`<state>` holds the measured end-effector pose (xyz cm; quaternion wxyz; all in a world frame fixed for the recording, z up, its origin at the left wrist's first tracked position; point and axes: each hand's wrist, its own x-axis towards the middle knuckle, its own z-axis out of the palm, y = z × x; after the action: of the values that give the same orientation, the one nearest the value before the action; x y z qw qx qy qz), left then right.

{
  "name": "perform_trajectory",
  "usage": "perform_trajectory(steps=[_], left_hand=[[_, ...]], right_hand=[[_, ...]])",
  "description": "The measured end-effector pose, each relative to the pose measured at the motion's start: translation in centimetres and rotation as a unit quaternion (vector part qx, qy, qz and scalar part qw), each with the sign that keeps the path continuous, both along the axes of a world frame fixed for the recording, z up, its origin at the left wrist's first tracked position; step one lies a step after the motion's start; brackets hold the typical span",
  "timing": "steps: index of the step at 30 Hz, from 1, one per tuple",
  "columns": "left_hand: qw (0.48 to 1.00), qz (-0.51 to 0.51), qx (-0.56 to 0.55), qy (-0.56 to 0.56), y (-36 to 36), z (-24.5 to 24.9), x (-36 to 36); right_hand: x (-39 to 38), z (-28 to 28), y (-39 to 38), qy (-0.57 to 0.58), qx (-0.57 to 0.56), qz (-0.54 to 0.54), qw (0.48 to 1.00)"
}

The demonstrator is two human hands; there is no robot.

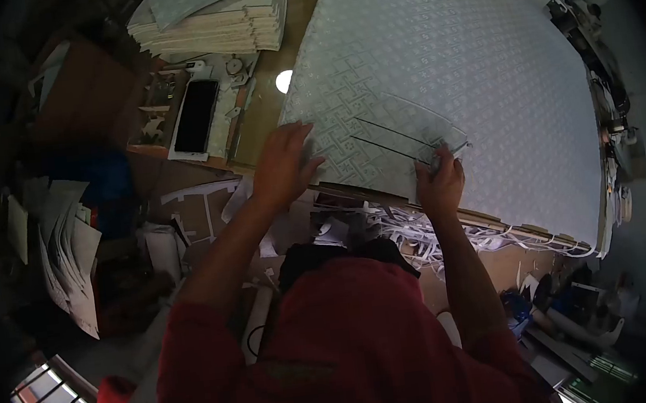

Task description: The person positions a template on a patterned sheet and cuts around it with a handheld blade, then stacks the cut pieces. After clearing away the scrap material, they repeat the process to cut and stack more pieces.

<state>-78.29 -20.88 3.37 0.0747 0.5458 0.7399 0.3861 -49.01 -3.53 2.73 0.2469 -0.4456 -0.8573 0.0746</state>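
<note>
A large pale patterned sheet (483, 74) covers the worktable before me. My left hand (284, 165) rests at its near left edge, fingers and thumb apart, gripping nothing. Over the sheet's near part lies what looks like a clear piece (409, 118) with a faint curved outline. Two thin dark parallel lines (392, 147) run across it to the fingertips of my right hand (440, 180). That hand is closed with bent fingers near the front edge. A small shiny bit shows beside its fingertips, but what it holds is too small and dark to name.
Left of the sheet are a black phone (197, 115), a small wooden box (153, 117) and a stack of cut sheets (214, 24). White scrap strips (413, 231) pile under the table's front edge. Curved pale sheets (68, 244) hang at far left.
</note>
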Motion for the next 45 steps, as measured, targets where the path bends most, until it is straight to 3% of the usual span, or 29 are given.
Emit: perform_trajectory(steps=[3,5,6,9,12,17,25,33,37,45], left_hand=[[0.998,-0.033,-0.017,0.049,0.1,-1.3,-0.6],[0.996,-0.030,-0.006,0.085,-0.1,-1.3,-0.1],[0.996,-0.030,-0.004,0.084,-0.1,-1.4,-0.1],[0.995,-0.029,-0.016,0.090,-0.1,-1.3,-0.3],[0.995,-0.040,-0.028,0.084,-0.1,-1.0,-0.1],[0.989,-0.039,-0.052,0.131,0.3,-0.7,0.1],[0.993,-0.036,-0.048,0.102,0.6,-1.1,0.0],[0.989,-0.048,-0.094,0.102,0.9,0.4,-0.3],[0.981,-0.122,-0.086,0.121,1.0,-0.3,-2.5],[0.984,-0.149,-0.034,0.090,1.2,-0.8,-3.3]], right_hand=[[-2.8,1.1,-3.4,-0.019,-0.060,-0.009,0.998],[-3.0,0.3,-4.1,-0.046,0.030,0.083,0.995],[-2.9,0.7,-4.3,-0.009,-0.041,0.092,0.995],[-1.2,0.3,-3.8,0.076,-0.072,0.088,0.991],[1.2,0.2,-3.5,0.075,-0.033,0.056,0.995],[4.7,-0.2,-2.0,0.088,-0.112,0.059,0.988],[4.2,0.5,0.8,0.091,-0.097,0.210,0.969],[4.3,-0.8,0.8,0.123,-0.066,0.212,0.967],[4.2,-0.5,0.7,0.106,-0.057,0.204,0.972],[2.2,-0.1,-2.4,0.050,-0.079,0.081,0.992]])
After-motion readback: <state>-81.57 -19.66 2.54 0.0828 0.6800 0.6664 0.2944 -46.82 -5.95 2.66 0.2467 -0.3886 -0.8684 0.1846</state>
